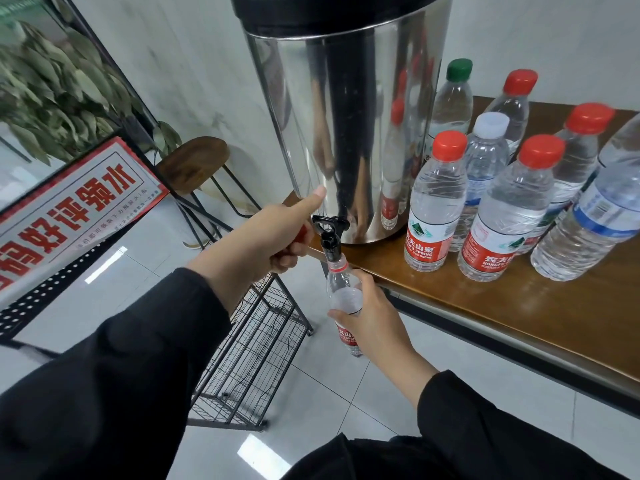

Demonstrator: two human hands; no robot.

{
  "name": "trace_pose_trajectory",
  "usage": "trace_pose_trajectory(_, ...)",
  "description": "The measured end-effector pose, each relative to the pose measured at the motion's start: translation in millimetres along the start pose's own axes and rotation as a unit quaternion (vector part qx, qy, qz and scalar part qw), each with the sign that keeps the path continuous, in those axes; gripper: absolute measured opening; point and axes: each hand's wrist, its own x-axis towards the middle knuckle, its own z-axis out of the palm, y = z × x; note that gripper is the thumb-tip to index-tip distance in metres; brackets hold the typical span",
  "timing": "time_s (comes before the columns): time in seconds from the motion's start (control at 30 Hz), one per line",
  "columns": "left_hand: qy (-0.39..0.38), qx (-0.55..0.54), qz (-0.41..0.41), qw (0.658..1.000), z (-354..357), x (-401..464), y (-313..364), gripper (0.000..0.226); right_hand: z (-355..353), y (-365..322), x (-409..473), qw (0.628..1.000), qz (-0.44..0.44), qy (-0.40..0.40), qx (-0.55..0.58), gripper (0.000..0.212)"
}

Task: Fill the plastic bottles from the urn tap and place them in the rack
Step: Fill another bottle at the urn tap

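Head view: stainless steel urn (pixel 346 126) stands at the left end of the brown wooden table (pixel 519 306), near the front edge, its black tap (pixel 330 237) overhanging that edge. Right hand (pixel 374 320) grips an uncapped plastic bottle (pixel 343 299) around its middle, fingers wrapped round the clear body above the red label, bottle upright with its mouth right under the tap spout, touching or nearly touching it, can't tell which. Bottle hangs off the table's front edge, over the floor. Left hand (pixel 273 237) is curled, thumb stuck up toward the urn wall, fingers closed on a small red thing, looks like the red bottle cap (pixel 302 233), mostly hidden; hand sits just left of the tap. Whether it also touches the tap handle, can't tell. Both arms in black sleeves. To the right of the urn, a cluster of capped bottles (pixel 436 202) stands on the table, most with red caps, one green, one white, one at far right cut off by the frame edge. Black wire rack (pixel 256 348) stands on the tiled floor below the table's left end, beneath the left forearm. A red-and-white sign (pixel 69 209) leans at the left, wooden stool (pixel 194 161) behind it, dried leaves (pixel 52 81) upper left.
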Motion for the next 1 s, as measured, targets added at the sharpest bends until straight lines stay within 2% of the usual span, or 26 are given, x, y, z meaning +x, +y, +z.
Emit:
trace_pose_trajectory(0.13, -0.033, 0.004, -0.02, 0.999, 3, 6, 3, 0.059, 1, 0, -1, 1.0, -0.004, 0.003, 0.002, 0.076)
trace_pose_trajectory(0.3, -0.077, -0.107, -0.034, 0.991, 5, 7, -5, 0.042, 3, 0, 1, 1.0, -0.01, 0.012, -0.002, 0.078)
trace_pose_trajectory(0.67, -0.079, -0.201, 0.049, 0.975, 11, 0, -26, 0.018, 9, 1, 0, 0.999, -0.014, 0.029, -0.005, 0.082)
trace_pose_trajectory(1.0, -0.059, -0.211, 0.084, 0.972, 20, -4, -41, 0.023, 11, 2, 0, 0.999, -0.014, 0.035, -0.001, 0.083)
